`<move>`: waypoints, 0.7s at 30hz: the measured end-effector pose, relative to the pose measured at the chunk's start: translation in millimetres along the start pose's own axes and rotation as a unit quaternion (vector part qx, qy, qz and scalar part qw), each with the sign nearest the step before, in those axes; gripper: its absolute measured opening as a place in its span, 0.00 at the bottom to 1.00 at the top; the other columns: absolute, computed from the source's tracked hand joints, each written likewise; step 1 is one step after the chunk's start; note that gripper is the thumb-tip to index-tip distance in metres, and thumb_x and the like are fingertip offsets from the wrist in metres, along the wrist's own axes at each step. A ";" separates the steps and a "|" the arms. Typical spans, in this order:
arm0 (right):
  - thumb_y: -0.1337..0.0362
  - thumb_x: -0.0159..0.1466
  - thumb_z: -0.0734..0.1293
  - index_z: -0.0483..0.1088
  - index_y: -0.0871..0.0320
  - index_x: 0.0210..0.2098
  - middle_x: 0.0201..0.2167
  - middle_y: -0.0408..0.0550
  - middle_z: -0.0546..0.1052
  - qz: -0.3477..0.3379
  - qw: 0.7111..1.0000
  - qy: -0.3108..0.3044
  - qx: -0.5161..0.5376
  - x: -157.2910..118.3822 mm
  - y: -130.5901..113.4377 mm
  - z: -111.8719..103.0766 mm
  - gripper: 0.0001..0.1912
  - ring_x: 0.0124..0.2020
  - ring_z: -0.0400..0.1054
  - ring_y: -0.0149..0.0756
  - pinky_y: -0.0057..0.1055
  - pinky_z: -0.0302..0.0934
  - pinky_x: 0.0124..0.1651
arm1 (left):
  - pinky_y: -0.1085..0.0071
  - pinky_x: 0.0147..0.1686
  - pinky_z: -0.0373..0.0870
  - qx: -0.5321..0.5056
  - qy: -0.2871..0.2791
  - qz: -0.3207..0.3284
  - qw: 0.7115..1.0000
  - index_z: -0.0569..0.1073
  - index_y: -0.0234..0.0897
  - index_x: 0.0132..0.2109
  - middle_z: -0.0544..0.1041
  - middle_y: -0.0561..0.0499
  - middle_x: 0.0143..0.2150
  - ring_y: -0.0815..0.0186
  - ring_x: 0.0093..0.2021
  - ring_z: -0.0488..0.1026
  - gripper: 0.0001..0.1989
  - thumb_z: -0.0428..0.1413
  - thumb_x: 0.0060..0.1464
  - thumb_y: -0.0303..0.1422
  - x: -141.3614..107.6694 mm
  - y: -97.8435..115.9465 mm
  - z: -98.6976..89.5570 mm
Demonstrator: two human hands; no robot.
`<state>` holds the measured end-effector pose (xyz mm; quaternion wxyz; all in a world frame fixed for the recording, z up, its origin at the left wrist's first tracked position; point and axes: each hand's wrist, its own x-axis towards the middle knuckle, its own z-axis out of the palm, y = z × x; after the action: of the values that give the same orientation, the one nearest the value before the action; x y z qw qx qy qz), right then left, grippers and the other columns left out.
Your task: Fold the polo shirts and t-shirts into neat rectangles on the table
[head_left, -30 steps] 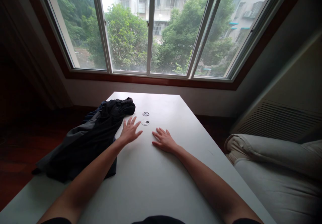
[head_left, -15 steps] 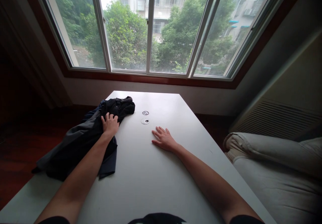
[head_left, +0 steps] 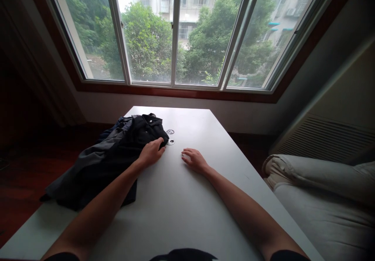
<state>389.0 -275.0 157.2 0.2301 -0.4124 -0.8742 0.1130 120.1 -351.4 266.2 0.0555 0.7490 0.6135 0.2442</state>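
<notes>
Taking the window as twelve from the person's seat, I see a black garment lying toward eleven on the white table, collar pointing to the window, grey cloth bunched against its left side. The left hand, just short of twelve, has its fingers and thumb closed on the garment's right-hand edge, likely because a loose edge is easier to pinch than the crumpled middle. That edge reaches the nearer of two round fittings and overlaps its rim. The right hand sits just past twelve, palm down, fingers loosely bent and gripping nothing; it seems parked there to be near the cloth without pressing on it. Whether its fingertips bear any weight, I cannot tell. A pale sofa stands off toward two, well apart from the clothes.
</notes>
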 end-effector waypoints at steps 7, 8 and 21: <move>0.42 0.73 0.50 0.75 0.56 0.31 0.30 0.50 0.79 0.155 0.964 0.085 0.198 3.5 8.1 -11.9 0.33 0.34 0.72 0.43 0.36 0.65 0.40 | 0.68 0.50 0.72 -0.251 -0.214 0.269 0.905 0.68 0.44 0.65 0.77 0.46 0.59 0.60 0.53 0.77 0.22 0.55 0.67 0.39 -57.9 88.1 -22.1; 0.40 0.72 0.50 0.74 0.56 0.30 0.27 0.50 0.78 0.187 0.952 0.099 0.220 4.1 11.6 -14.2 0.34 0.31 0.71 0.42 0.36 0.64 0.37 | 0.67 0.56 0.70 -0.250 -0.250 0.322 0.878 0.66 0.46 0.69 0.71 0.46 0.66 0.59 0.60 0.74 0.26 0.56 0.66 0.39 -62.6 93.4 -24.5; 0.48 0.62 0.71 0.72 0.54 0.56 0.50 0.51 0.80 0.198 0.961 0.049 0.188 8.1 26.6 -24.7 0.26 0.51 0.74 0.50 0.40 0.66 0.54 | 0.50 0.70 0.56 -0.067 -0.103 0.105 0.987 0.69 0.41 0.68 0.63 0.41 0.72 0.47 0.72 0.57 0.32 0.60 0.60 0.46 12.2 -44.5 70.1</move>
<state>414.5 -251.6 170.9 0.3188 -0.5315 -0.7258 0.2986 112.4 -314.0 191.6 0.1428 0.8252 0.5042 0.2108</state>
